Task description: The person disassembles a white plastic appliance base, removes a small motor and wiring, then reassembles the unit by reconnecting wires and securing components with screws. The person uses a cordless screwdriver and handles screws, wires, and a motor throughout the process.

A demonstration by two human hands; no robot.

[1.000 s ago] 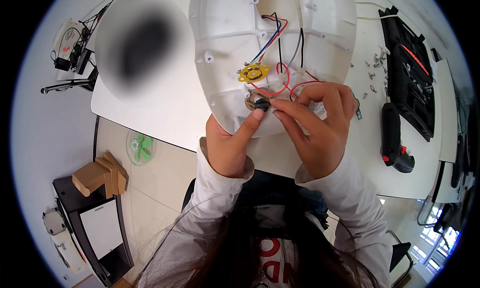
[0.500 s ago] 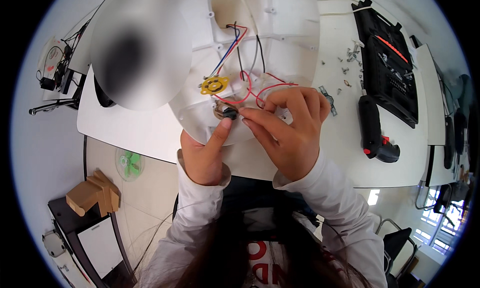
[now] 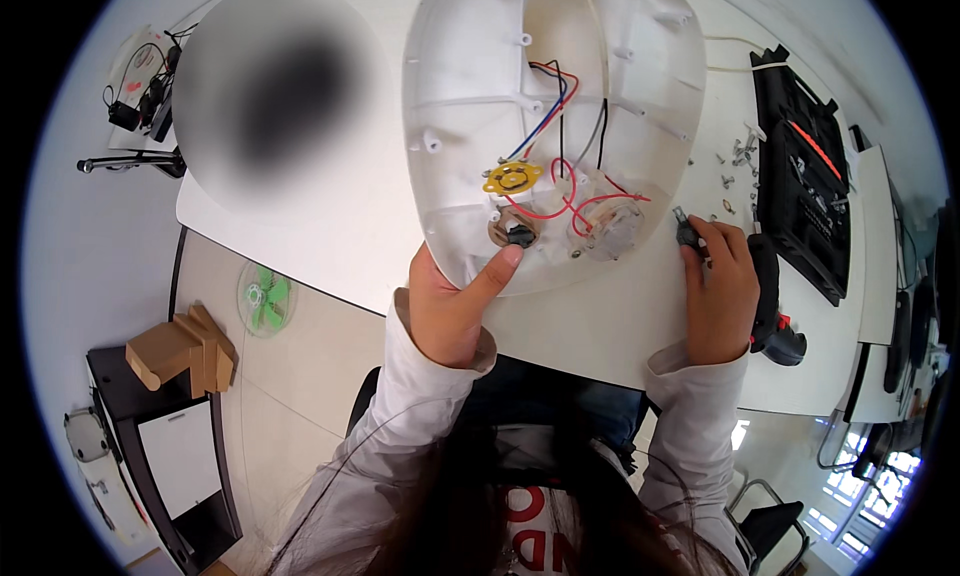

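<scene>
A white plastic housing (image 3: pixel 460 136) lies open side up, its ribs and screw posts showing. My left hand (image 3: pixel 452 306) grips its near left edge, the thumb pressed on a small black part (image 3: pixel 520 236) seated in a round brown socket. Beyond the thumb, a yellow round switch-like disc (image 3: pixel 513 178) is joined to coloured wires (image 3: pixel 548 116). A clear round part (image 3: pixel 612 226) with red wires sits to its right inside the housing. On the table to the right, my right hand (image 3: pixel 722 291) closes its fingertips on a small dark metal bracket (image 3: pixel 687 230).
Loose screws (image 3: pixel 742 151) are scattered right of the housing. A black tool case (image 3: pixel 800 176) lies open there, with a black and red power screwdriver (image 3: pixel 768 301) beside it. A blurred round patch covers the upper left. A green fan (image 3: pixel 266 298) stands on the floor beyond the table edge.
My right hand has left the small black part and moved right to the metal bracket. My left hand keeps its hold on the housing. The whole view has shifted.
</scene>
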